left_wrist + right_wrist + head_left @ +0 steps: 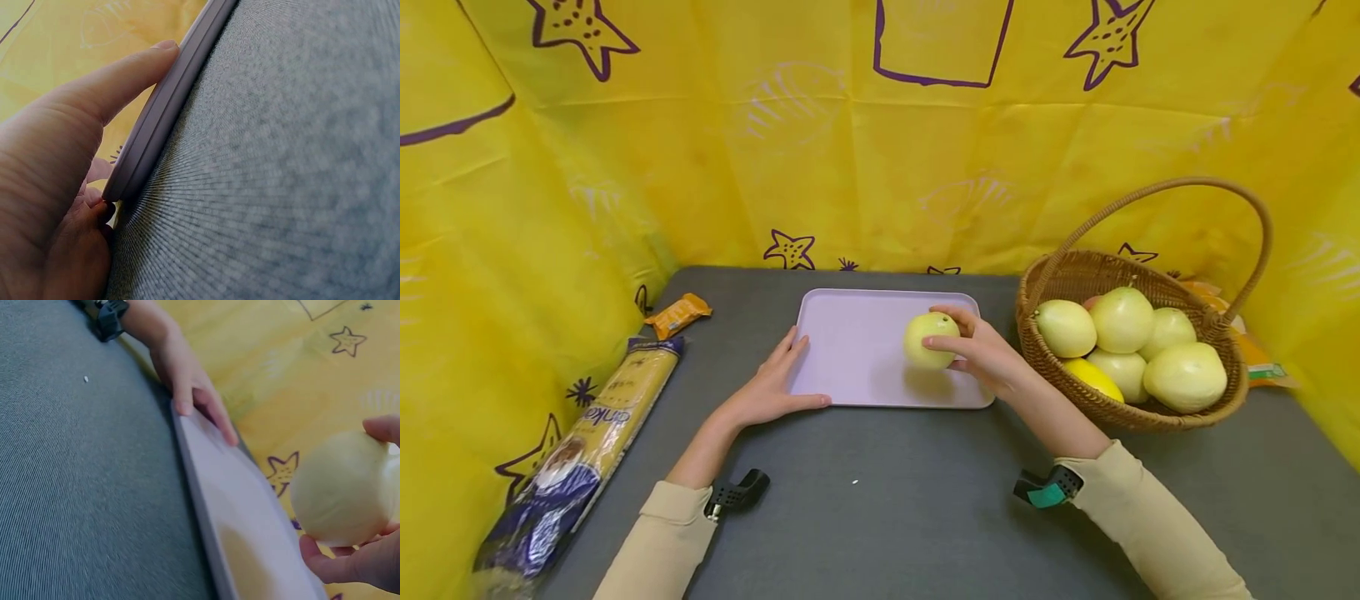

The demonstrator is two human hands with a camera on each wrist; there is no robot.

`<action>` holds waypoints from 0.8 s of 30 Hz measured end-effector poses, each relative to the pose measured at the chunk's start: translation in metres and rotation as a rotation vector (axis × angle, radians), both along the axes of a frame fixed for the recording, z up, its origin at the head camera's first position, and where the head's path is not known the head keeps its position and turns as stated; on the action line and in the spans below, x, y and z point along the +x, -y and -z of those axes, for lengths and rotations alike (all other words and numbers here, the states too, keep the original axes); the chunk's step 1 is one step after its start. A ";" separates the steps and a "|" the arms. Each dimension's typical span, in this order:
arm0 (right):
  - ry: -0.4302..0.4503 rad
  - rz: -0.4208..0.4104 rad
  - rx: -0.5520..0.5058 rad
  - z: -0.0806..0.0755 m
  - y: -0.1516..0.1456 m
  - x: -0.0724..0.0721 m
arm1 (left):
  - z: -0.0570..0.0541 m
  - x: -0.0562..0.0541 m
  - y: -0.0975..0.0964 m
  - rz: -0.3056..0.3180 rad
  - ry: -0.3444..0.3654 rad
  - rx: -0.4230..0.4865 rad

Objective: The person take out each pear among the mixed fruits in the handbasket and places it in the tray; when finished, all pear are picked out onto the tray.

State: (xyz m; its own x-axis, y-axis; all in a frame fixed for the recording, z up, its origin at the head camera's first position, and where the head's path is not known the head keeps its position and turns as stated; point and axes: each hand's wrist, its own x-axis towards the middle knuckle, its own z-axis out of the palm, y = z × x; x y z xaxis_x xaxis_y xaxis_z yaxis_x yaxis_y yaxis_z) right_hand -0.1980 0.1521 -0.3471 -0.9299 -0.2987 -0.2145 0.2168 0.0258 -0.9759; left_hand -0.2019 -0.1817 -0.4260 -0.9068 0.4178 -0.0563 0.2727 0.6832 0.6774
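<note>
A round pale-green fruit (931,340) is held by my right hand (981,354), thumb on its near side and fingers behind. In the right wrist view, the fruit (342,487) hangs above the tray, with a shadow on the surface below. The lilac rectangular tray (857,342) lies flat on the dark table. My left hand (767,387) rests at its near left corner: the straight thumb touches the front rim, the other fingers lie along the left side. In the left wrist view, the thumb lies against the tray's edge (165,109).
A wicker basket (1037,354) with a tall handle stands at the right, filled with several pale-green fruits and a yellow one. Orange packaging (1255,358) sits behind it. At the left lie a long yellow-and-blue noodle packet (602,425) and a small orange packet (679,315). Yellow cloth surrounds the table.
</note>
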 end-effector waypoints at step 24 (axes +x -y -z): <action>-0.068 0.140 0.193 0.038 0.071 -0.041 | -0.001 0.000 -0.001 -0.014 0.008 -0.015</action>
